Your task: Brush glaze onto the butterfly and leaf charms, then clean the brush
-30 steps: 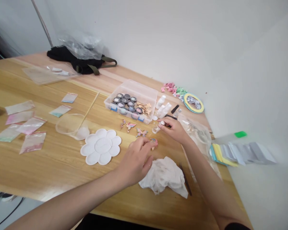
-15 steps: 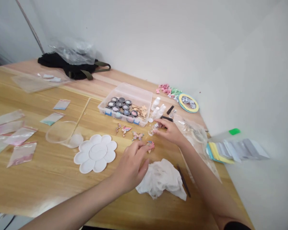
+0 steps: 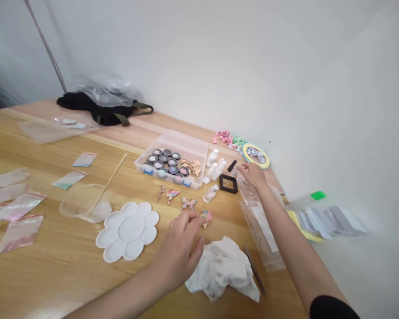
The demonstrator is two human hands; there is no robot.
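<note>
My left hand (image 3: 181, 248) hovers low over the table, thumb apart from its bent fingers, with nothing visible in it. Its fingertips are beside a pink and blue winged charm (image 3: 206, 218); I cannot tell whether they touch it. A butterfly charm (image 3: 188, 203) and a bird-shaped charm (image 3: 172, 195) lie just beyond. My right hand (image 3: 254, 176) is farther back, fingers pinched together near a black stick (image 3: 232, 166); whatever they hold is hidden. Left of that hand lie a black square frame (image 3: 228, 184) and a small clear bottle (image 3: 210, 193).
A clear box (image 3: 173, 177) holds several glitter pots and wooden cutouts. A white flower palette (image 3: 131, 226), crumpled white cloth (image 3: 224, 270), tweezers-like dark tool (image 3: 254, 271) and plastic bag (image 3: 262, 235) lie around my hands. White bottles (image 3: 213, 157) stand behind. Powder bags (image 3: 23, 206) lie left.
My right hand has left the small clear bottle and moved back and right, beyond the black frame. The left hand stays beside the charm. The view has tilted slightly upward.
</note>
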